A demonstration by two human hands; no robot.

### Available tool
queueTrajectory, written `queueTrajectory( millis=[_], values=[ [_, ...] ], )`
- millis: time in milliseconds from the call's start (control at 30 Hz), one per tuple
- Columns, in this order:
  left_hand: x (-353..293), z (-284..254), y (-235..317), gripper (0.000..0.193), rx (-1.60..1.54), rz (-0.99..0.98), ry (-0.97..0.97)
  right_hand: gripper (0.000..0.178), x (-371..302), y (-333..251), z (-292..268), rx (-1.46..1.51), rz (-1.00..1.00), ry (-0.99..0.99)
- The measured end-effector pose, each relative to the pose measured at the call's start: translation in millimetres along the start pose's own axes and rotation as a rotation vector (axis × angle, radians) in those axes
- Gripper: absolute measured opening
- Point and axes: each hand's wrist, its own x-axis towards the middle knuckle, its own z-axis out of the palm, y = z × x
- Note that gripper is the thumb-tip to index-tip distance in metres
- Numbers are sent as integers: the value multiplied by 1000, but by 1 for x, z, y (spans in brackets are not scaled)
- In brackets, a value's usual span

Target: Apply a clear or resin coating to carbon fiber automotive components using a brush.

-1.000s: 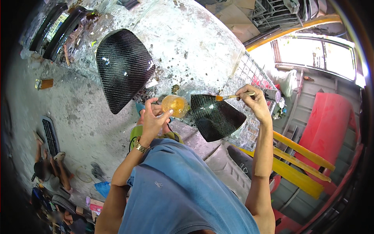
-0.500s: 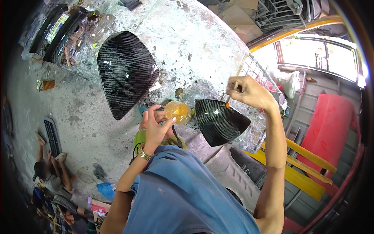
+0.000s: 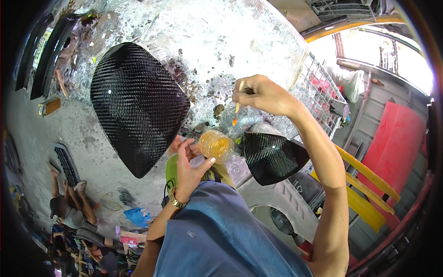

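My left hand grips a clear plastic cup with amber liquid in it, fingers and thumb around its side. Pinched in my right hand is a small brush with a pale handle and an orange tip. The tip hangs above and to the right of the cup, touching nothing that I can see. A small glossy black carbon-fibre panel lies below my right forearm, right of the cup. To the left of my hands is a larger curved carbon-fibre panel, its weave shining.
The worktable is pale and stained. A wire basket stands at its right end. Beyond lie yellow bars and a red panel. At far left are black slatted parts; people sit on the floor at lower left.
My right hand has moved left, lifting the brush off the small panel's edge toward the cup. My left hand still holds the cup. The view has shifted, and the larger panel looks closer.
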Motion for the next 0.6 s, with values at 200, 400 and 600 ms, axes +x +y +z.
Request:
queueTrajectory(
  millis=[200,400,600],
  values=[
    [5,-3,0,72,-12,-31,14,19,-47,2,-10,87,85,107],
    [8,-1,3,71,-16,-55,-18,15,-78,16,-20,184,176,120],
    [9,-2,4,70,-26,-35,-55,12,-106,42,-34,336,111,171]
  ],
)
